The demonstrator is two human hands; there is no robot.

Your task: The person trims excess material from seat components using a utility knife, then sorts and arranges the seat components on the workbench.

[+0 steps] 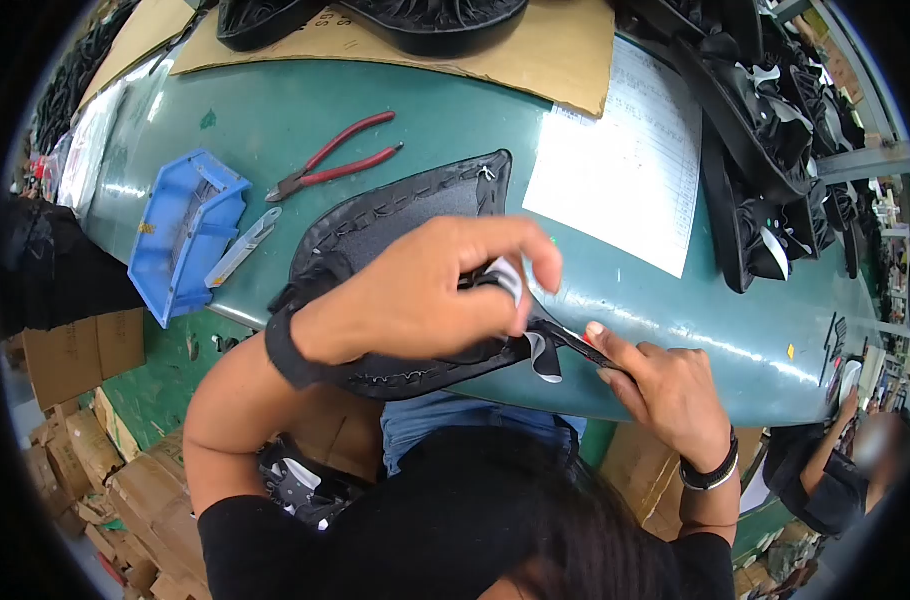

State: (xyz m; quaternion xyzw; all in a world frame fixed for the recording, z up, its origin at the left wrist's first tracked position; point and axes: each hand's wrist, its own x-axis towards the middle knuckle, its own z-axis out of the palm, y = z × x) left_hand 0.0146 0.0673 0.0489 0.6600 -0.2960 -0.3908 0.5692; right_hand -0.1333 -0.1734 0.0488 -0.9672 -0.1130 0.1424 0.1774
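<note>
A glossy green surface (455, 115) with a curved near edge catches white glints of overhead light. Beyond its left end, brown cardboard boxes (165, 490) crowd a green floor (150, 385). Grey metal framing (865, 163) stands at the right, where the room recedes into blurred, densely packed clutter (900, 290).

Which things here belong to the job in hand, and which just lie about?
Seemingly in use:
Black piece, at the left hand
Dark slim object, in the right hand

Seemingly just lying nearby:
Red-handled pliers
Blue bin
Pale cutter
Printed sheet
</note>
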